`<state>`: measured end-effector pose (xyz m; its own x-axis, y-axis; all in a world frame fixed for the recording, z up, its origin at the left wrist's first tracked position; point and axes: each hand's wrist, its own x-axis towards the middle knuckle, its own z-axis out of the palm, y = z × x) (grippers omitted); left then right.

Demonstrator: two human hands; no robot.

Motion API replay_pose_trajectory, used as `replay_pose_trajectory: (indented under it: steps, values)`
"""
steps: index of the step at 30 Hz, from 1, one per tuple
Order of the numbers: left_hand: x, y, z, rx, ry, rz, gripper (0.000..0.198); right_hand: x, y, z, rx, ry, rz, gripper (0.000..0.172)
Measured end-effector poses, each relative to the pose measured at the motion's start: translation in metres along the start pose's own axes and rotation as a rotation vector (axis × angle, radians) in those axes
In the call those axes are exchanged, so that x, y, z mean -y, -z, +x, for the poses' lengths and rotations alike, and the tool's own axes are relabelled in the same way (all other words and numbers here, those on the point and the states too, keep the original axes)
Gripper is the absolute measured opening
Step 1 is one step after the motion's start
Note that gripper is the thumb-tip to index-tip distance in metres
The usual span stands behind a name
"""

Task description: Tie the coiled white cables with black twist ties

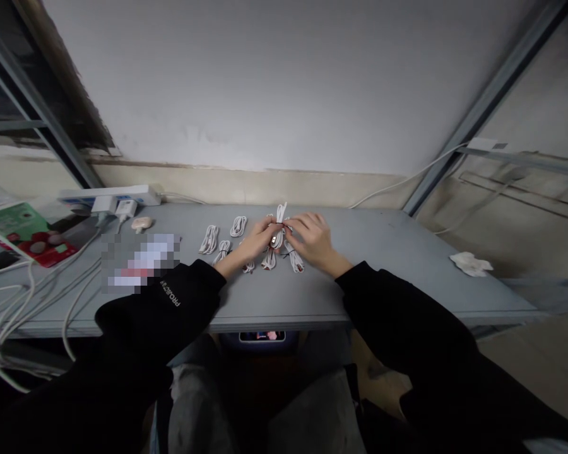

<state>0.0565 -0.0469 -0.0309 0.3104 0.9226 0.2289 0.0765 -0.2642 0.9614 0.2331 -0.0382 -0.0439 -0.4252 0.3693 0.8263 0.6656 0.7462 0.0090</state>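
Above the grey table, a coiled white USB cable (pixel 281 212) stands upright between my hands, a thin dark tie around its middle. My left hand (pixel 260 236) is closed on the bundle from the left, fingertips at the tie. From the right, my right hand (pixel 313 238) pinches at the tie, its thumb and forefinger together beside the cable. Under and around my hands lie more bundled white cables, among them one bundle (pixel 294 257) below my right hand and another (pixel 268 258) to its left. Two coils, a nearer one (pixel 209 239) and a farther one (pixel 238 226), rest left of my left hand.
On the left are a power strip (pixel 108 195) with plugged-in chargers, a green and red box (pixel 28 233), a pale small case (pixel 141 223) and loose white cords (pixel 28 296). A crumpled tissue (pixel 471 263) lies at the right end. Metal posts and a wall border the table (pixel 388 296).
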Motion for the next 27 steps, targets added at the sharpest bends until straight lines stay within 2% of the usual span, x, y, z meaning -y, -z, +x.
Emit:
replay_pose_trajectory:
  steps: [6,10,15,22,27]
  values:
    - [0.001,0.0,0.003,0.037,0.046,-0.011,0.027,-0.002,-0.001,0.0,-0.011,-0.071,0.004,0.027]
    - [-0.008,-0.001,0.0,-0.004,0.012,0.059,0.023,-0.004,-0.007,-0.001,-0.039,-0.099,0.051,0.027]
    - [-0.013,-0.002,-0.002,-0.066,-0.025,0.082,0.012,-0.009,-0.013,-0.001,-0.048,-0.149,0.265,0.024]
    - [-0.006,0.002,0.002,0.008,0.023,-0.08,0.019,-0.008,-0.007,0.002,0.033,-0.123,0.424,0.022]
    - [-0.004,0.005,0.004,0.031,0.038,-0.177,0.028,-0.011,-0.006,0.004,0.031,-0.079,0.396,0.02]
